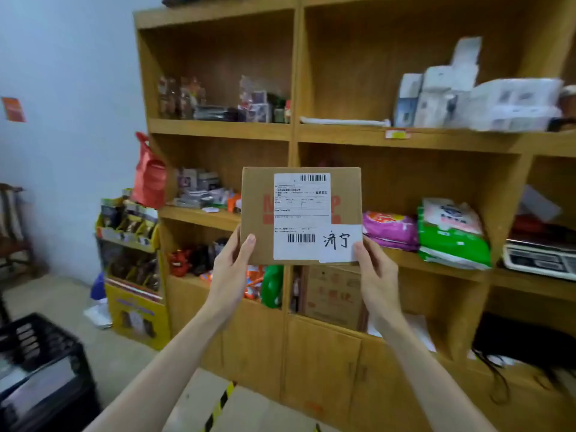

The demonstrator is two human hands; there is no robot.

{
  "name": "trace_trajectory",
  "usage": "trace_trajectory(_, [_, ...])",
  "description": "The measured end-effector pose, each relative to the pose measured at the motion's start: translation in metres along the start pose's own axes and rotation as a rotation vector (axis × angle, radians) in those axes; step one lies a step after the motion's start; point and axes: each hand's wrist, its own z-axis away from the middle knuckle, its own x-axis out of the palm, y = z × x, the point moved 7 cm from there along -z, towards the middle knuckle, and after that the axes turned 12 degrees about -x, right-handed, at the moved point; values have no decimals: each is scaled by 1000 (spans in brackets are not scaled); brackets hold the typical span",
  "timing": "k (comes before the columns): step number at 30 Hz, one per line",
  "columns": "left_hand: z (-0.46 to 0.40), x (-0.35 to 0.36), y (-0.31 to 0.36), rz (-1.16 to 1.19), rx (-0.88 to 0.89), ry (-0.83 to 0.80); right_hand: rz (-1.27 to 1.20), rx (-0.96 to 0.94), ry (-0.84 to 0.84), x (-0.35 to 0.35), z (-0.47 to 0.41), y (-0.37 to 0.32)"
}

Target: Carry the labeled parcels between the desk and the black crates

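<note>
A flat brown cardboard parcel [258,213] is held upright in front of me, its face toward the camera. It bears a white shipping label with barcodes and a white slip with handwritten characters at the lower right. My left hand [230,269] grips its lower left corner, thumb on the front. My right hand [375,275] grips the lower right corner, thumb on the handwritten slip. A black crate [46,353] stands on the floor at the lower left, with pale items inside.
A tall wooden shelf unit [293,132] full of packets, boxes and bags fills the view behind the parcel. A yellow snack display stand [134,275] sits left of it. Yellow-black tape [219,406] marks the concrete floor below my arms.
</note>
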Motion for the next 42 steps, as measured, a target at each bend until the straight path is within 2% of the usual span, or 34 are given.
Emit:
trace_trajectory(4, [4, -85, 16, -52, 27, 232, -196, 3, -167, 97, -14, 13])
trace_trajectory(10, [39, -167, 33, -88, 27, 494, -412, 5, -373, 208, -11, 19])
trace_trajectory(14, [81, -204, 41, -139, 31, 695, -519, 36, -490, 263, 7, 14])
trace_trajectory(22, [148, -250, 56, -249, 30, 976, -724, 67, -666, 335, 61, -7])
trace_trajectory(27, [154, -263, 57, -264, 40, 1041, -764, 96, -694, 354, 73, -13])
trace_trajectory(35, [125, -298, 42, -262, 55, 1001, -720, 136, -727, 396, 69, 5])
trace_trajectory(42, [85, -370, 34, -243, 29, 960, -687, 96, -721, 468, 52, 1])
